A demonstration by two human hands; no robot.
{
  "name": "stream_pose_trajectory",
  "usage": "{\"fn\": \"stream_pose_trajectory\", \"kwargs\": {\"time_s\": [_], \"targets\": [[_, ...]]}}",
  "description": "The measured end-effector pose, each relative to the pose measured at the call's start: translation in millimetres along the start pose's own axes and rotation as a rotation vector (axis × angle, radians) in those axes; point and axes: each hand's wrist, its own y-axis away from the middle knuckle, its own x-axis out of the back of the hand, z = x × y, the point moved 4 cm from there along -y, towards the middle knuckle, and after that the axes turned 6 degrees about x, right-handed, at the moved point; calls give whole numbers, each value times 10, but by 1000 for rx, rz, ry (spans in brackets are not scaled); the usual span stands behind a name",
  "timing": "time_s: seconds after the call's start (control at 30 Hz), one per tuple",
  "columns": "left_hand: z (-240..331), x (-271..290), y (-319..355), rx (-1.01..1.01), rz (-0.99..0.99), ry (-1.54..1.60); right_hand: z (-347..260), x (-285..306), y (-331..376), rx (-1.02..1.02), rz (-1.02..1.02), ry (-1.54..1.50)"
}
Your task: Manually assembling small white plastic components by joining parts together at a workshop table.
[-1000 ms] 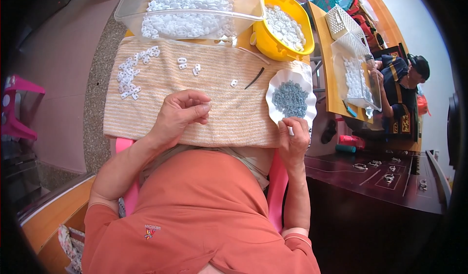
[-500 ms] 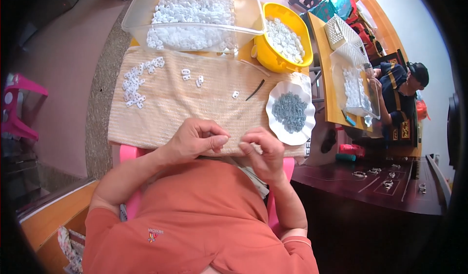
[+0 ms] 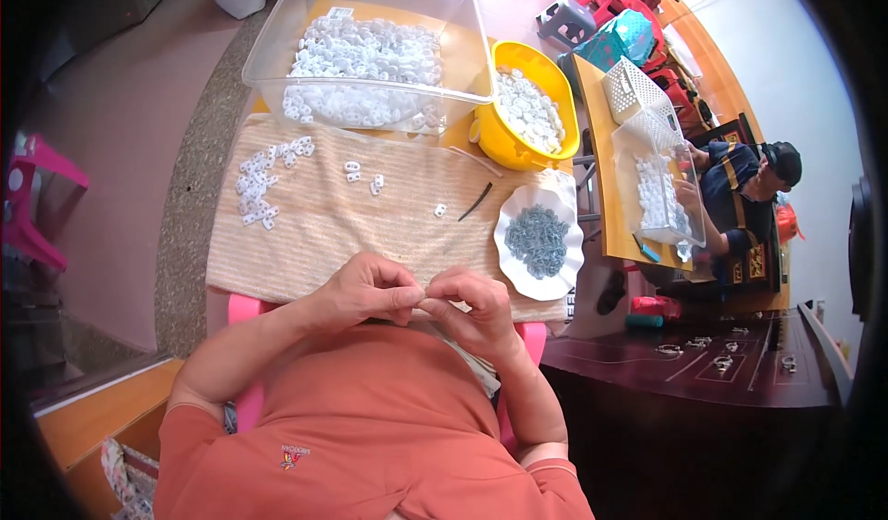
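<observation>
My left hand (image 3: 363, 291) and my right hand (image 3: 470, 304) meet fingertip to fingertip at the near edge of a beige striped cloth (image 3: 324, 224). Both pinch something tiny between thumb and fingers; the piece itself is hidden by the fingers. A white scalloped dish (image 3: 511, 259) of small grey metal parts lies just right of my right hand. Loose white plastic pieces (image 3: 255, 185) lie in a cluster at the cloth's far left, with a few more (image 3: 362, 174) in the middle. A thin dark stick (image 3: 475, 202) rests on the cloth near the dish.
A clear plastic tub (image 3: 277, 34) of white pieces stands at the back, a yellow bowl (image 3: 551, 73) of white pieces to its right. Another person (image 3: 740, 187) sits at a neighbouring table with a clear box (image 3: 661, 191) and white basket (image 3: 632, 85). A dark wooden table (image 3: 712, 372) is at right.
My right hand came back from the white dish toward my body and joined my left hand. The left hand drew in from the cloth to the near edge.
</observation>
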Motion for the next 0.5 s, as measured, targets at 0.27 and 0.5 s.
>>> {"fn": "stream_pose_trajectory", "kwargs": {"time_s": [0.27, 0.5], "targets": [[8, -14, 1, 8, -50, 16, -2, 5, -21, 3, -84, -56], [34, -12, 12, 33, 2, -4, -19, 1, -29, 103, -58, 73]]}}
